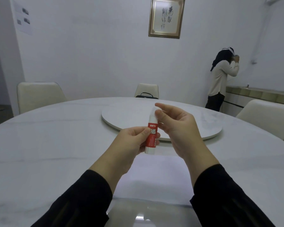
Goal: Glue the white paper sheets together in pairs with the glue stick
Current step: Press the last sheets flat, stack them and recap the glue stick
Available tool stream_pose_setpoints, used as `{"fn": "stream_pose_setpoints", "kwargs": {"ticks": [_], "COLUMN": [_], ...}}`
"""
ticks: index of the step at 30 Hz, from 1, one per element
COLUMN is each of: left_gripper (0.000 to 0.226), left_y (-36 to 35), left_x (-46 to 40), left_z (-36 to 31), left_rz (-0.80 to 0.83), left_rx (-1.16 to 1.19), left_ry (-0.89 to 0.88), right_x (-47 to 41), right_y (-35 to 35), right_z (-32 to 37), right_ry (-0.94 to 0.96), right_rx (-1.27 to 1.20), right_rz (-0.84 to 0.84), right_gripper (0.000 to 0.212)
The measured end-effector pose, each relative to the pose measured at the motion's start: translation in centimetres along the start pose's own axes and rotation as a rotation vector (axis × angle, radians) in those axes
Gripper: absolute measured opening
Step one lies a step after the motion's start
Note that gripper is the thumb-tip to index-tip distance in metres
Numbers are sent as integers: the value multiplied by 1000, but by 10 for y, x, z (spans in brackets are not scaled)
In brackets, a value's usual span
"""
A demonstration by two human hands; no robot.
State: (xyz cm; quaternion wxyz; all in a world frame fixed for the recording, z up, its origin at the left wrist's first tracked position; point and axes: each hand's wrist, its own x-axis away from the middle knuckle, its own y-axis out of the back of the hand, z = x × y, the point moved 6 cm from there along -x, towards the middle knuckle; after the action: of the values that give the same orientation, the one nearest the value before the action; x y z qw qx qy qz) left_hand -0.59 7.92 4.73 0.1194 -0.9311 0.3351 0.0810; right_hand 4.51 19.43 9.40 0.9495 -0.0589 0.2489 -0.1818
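Observation:
A red and white glue stick (152, 136) stands upright in the air above the table. My left hand (131, 143) grips its red body from the left. My right hand (175, 128) pinches the white cap (152, 112) at the top with thumb and forefinger. White paper sheets (156, 176) lie flat on the table below and between my forearms, partly hidden by them; how many sheets there are cannot be told.
The round white table (47, 145) carries a white turntable (125, 112) at its middle. Cream chairs (38, 95) stand around it, one with a black bag (146, 95). A person (221, 79) stands at a counter (259, 92) at the far right.

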Motion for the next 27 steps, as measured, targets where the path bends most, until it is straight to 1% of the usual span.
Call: {"fn": "stream_pose_setpoints", "kwargs": {"ticks": [3,7,11,13,14,15,17,18,19,20,23,27], "left_gripper": [21,18,23,24,24,24,24,24,24,24,25,24], "left_y": [0,0,3,4,5,5,8,10,12,13,12,11], "left_x": [-1,0,-1,-2,-3,-4,-5,-6,-6,-6,-5,-6], "left_z": [1,0,4,4,4,3,1,0,0,0,1,6], "left_rz": [0,2,-23,-35,-37,-36,-32,-32,-33,-30,-3,11], "left_rx": [-17,-3,-1,3,18,43,98,114,123,132,157,146], "left_ry": [4,-12,-1,-9,-14,-18,-17,-14,-11,-6,7,25], "right_x": [0,0,1,2,4,6,11,13,14,14,12,12], "right_y": [1,3,1,0,-1,-2,-7,-11,-15,-19,-23,-19], "right_z": [0,-2,-5,-5,-5,-5,-6,-7,-7,-7,-1,-1], "right_ry": [6,-3,5,23,36,42,41,57,99,159,330,373], "right_rx": [37,28,143,242,321,414,655,765,843,901,985,1040], "right_rz": [11,23,87,117,162,232,366,411,438,440,356,282], "right_gripper": [14,12,14,21,32,52,102,118,124,122,101,94]}}
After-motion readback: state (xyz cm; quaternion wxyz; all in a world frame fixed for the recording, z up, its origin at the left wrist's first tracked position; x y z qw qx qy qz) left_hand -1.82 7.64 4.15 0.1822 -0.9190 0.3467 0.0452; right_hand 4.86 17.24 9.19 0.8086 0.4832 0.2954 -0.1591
